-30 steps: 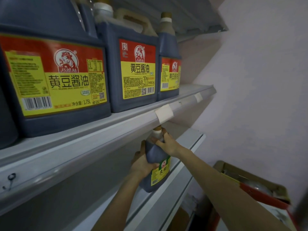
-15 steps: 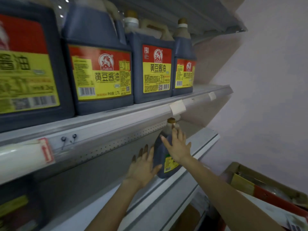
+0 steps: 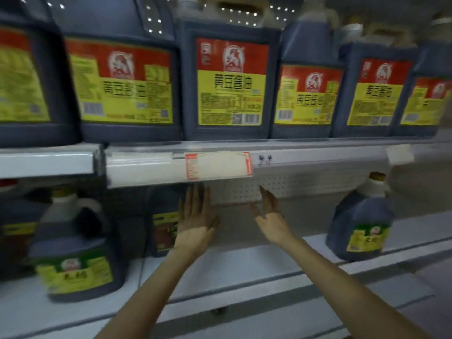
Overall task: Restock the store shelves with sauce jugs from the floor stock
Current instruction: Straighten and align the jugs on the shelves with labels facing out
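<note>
Sauce jug point(image 3: 362, 223), green-and-yellow label, stands upright on the lower shelf point(image 3: 244, 267), off to the right and well apart from both hands. A second green-label jug point(image 3: 75, 243) stands at the left of the same shelf. A red-label jug point(image 3: 163, 231) sits further back, just beyond the left hand point(image 3: 195, 216). Between the two sides the shelf shows a wide bare stretch.

Left hand and right hand point(image 3: 269, 216) are raised over that stretch, fingers straight and spread, holding nothing.

Progress, as we judge it: the upper shelf point(image 3: 318, 145) carries a row of red-and-yellow jugs point(image 3: 230, 81) packed shoulder to shoulder, so that tier looks done. The lower tier is only partly filled, and we reckon several more jugs belong in the gap. Floor stock is out of view.

Materials: jugs are squarish dark plastic with moulded handles, pale necks, brownish caps and glossy paper labels. Shelves are pale painted metal, fronted by a plastic price rail point(image 3: 146, 167) holding a paper price tag point(image 3: 217, 165). Back panel point(image 3: 281, 189) is perforated sheet. View is motion-blurred and small print is unreadable.
</note>
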`<control>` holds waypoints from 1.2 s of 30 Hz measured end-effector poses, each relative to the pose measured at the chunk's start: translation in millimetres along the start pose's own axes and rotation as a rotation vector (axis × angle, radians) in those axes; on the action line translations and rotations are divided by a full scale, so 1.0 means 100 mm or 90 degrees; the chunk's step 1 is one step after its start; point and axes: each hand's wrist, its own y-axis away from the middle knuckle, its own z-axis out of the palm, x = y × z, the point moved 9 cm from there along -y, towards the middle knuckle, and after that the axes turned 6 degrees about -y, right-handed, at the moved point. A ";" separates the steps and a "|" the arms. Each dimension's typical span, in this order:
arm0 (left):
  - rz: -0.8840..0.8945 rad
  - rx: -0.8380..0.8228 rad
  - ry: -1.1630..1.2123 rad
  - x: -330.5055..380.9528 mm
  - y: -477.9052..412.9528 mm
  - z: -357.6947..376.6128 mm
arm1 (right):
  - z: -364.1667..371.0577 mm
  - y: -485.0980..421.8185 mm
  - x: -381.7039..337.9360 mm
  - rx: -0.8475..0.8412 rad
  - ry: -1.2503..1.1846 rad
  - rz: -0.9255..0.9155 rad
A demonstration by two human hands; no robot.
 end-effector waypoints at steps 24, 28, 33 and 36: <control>-0.298 -0.028 0.407 -1.43 0.06 -0.06 | 1.37 -0.61 -0.73 -0.102 -0.275 0.036; -0.296 -0.037 0.409 -1.38 0.10 -0.08 | 1.31 -0.61 -0.68 -0.072 -0.266 0.042; -0.286 -0.056 0.435 -1.24 0.15 -0.11 | 1.16 -0.55 -0.59 -0.044 -0.231 0.053; -0.274 -0.047 0.464 -1.13 0.18 -0.14 | 1.07 -0.51 -0.53 -0.030 -0.207 0.050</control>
